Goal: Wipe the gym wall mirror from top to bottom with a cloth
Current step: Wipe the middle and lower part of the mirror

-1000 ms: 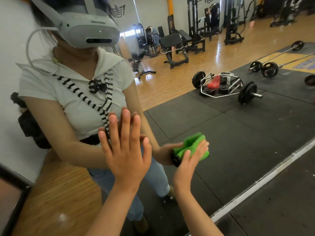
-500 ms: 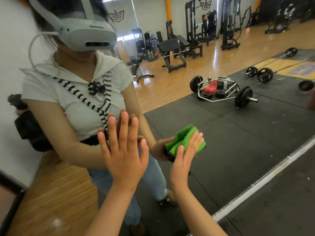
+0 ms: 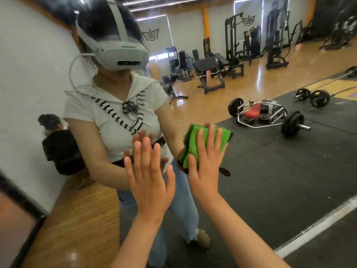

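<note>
Cloth (image 3: 190,140) shifted upward; pressed under right hand (image 3: 206,171) flat on mirror (image 3: 289,180).

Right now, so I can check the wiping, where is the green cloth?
In the head view, the green cloth is right of centre, pressed against the mirror under the right hand, just right of the bare left hand.

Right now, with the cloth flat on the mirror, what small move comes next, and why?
Probably slide the right hand and green cloth straight down the mirror: straight fingers press the cloth flat, the left hand braces beside it, and glass remains below.
</note>
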The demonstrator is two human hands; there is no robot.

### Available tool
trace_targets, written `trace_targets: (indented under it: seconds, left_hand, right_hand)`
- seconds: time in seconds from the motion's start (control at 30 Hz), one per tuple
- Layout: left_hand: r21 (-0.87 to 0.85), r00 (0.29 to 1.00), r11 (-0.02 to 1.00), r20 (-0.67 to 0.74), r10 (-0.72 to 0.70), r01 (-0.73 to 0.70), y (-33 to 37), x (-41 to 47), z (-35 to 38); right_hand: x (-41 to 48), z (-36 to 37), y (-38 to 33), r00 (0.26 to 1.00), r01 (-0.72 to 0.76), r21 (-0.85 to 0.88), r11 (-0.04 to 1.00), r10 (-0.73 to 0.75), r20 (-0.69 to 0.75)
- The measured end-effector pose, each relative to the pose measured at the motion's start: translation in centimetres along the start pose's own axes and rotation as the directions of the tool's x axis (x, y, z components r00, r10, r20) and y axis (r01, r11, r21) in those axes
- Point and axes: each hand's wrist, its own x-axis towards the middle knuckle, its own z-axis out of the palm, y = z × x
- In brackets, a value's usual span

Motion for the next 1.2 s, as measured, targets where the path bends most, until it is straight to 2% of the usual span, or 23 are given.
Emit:
trace_targets:
  seconds: [0.07, 0.13, 0.17, 0.23, 0.3, 0.37, 0.4, 0.47, 0.53, 0.6, 0.67, 0.73, 0.8, 0.87, 0.93, 1.0, 1.03, 1.1, 1.17, 1.2]
  left_hand:
    - [-0.001, 0.998, 0.998, -0.022, 0.062, -0.062, 0.6, 1.2, 0.1]
    - [-0.019, 0.996, 0.997, -0.050, 0.077, -0.078, 1.2, 3.2, 0.5]
    - [-0.034, 0.996, 0.997, -0.062, 0.063, -0.065, 1.5, 4.4, 0.7]
    - [-0.025, 0.997, 0.999, -0.074, 0.023, -0.025, 2.0, 6.4, 1.2]
    - [0.089, 0.998, 0.996, -0.057, -0.013, 0.018, 2.5, 7.2, 1.7]
    - [0.174, 0.999, 0.984, -0.046, -0.015, 0.023, 2.5, 7.1, 2.1]
    - [0.192, 0.999, 0.981, -0.044, -0.006, 0.014, 2.4, 6.9, 2.2]
    - [0.214, 0.999, 0.977, -0.039, 0.006, 0.003, 2.1, 6.8, 2.3]
    - [0.219, 0.999, 0.976, -0.043, 0.009, 0.001, 2.1, 6.9, 2.2]
    - [0.222, 0.998, 0.975, -0.053, 0.014, -0.002, 2.3, 6.9, 2.2]
    - [0.216, 0.998, 0.976, -0.066, 0.000, 0.014, 2.5, 6.9, 2.2]
    - [0.211, 0.997, 0.977, -0.080, -0.017, 0.034, 2.6, 6.9, 2.3]
    - [0.216, 0.997, 0.976, -0.079, -0.021, 0.037, 2.7, 7.0, 2.4]
    - [0.211, 0.997, 0.977, -0.074, -0.018, 0.033, 2.6, 6.9, 2.2]
    - [0.199, 0.997, 0.979, -0.070, -0.017, 0.031, 2.5, 6.9, 2.1]
    - [0.187, 0.997, 0.982, -0.074, -0.021, 0.034, 2.5, 7.0, 2.2]
    - [0.180, 0.997, 0.983, -0.074, -0.026, 0.039, 2.6, 7.1, 2.2]
    - [0.169, 0.997, 0.985, -0.073, -0.031, 0.043, 2.7, 7.1, 2.2]
    - [0.166, 0.997, 0.985, -0.076, -0.032, 0.044, 2.7, 7.0, 2.3]
    - [0.166, 0.997, 0.985, -0.077, -0.029, 0.042, 2.6, 6.9, 2.3]
  right_hand:
    - [3.0, -1.2, 0.4, 0.975, 0.217, -0.015, 0.976, -0.216, 0.047]
    - [6.3, -3.0, 2.1, 0.946, 0.323, -0.057, 0.945, -0.321, 0.047]
    - [7.6, -3.9, 3.2, 0.950, 0.314, -0.073, 0.947, -0.313, 0.019]
    - [9.4, -5.3, 5.3, 0.976, 0.198, -0.068, 0.978, -0.203, -0.079]
    - [9.8, -5.5, 5.6, 0.986, 0.040, -0.039, 0.998, -0.045, -0.161]
    - [9.5, -4.5, 3.8, 0.983, -0.032, -0.058, 0.998, 0.021, -0.182]
    - [9.2, -3.9, 2.7, 0.987, -0.002, -0.072, 0.997, -0.010, -0.162]
    - [8.8, -3.1, 0.7, 0.981, 0.180, -0.084, 0.980, -0.185, -0.059]
    - [9.5, -3.5, 0.2, 0.920, 0.391, -0.076, 0.917, -0.387, 0.056]
    - [11.5, -4.8, 1.0, 0.857, 0.514, -0.095, 0.853, -0.505, 0.101]
    - [14.3, -6.1, 2.4, 0.894, 0.448, -0.124, 0.886, -0.448, 0.027]
    - [17.2, -7.0, 2.9, 0.967, 0.202, -0.067, 0.977, -0.210, -0.147]
    - [18.2, -6.3, 1.2, 0.968, 0.015, -0.007, 1.000, -0.016, -0.251]
    - [17.0, -4.8, -1.2, 0.973, 0.080, -0.077, 0.994, -0.094, -0.212]
    - [15.4, -4.4, -1.9, 0.956, 0.271, -0.152, 0.950, -0.285, -0.073]
    - [16.3, -6.1, 0.4, 0.903, 0.420, -0.249, 0.872, -0.429, 0.023]
    - [17.2, -7.2, 2.1, 0.898, 0.425, -0.290, 0.858, -0.439, 0.018]
    - [18.7, -8.6, 3.9, 0.948, 0.271, -0.260, 0.927, -0.304, -0.096]
    - [18.1, -7.5, 2.4, 0.971, 0.102, -0.129, 0.986, -0.127, -0.204]
    - [17.2, -6.3, 0.7, 0.973, 0.082, -0.082, 0.993, -0.097, -0.209]
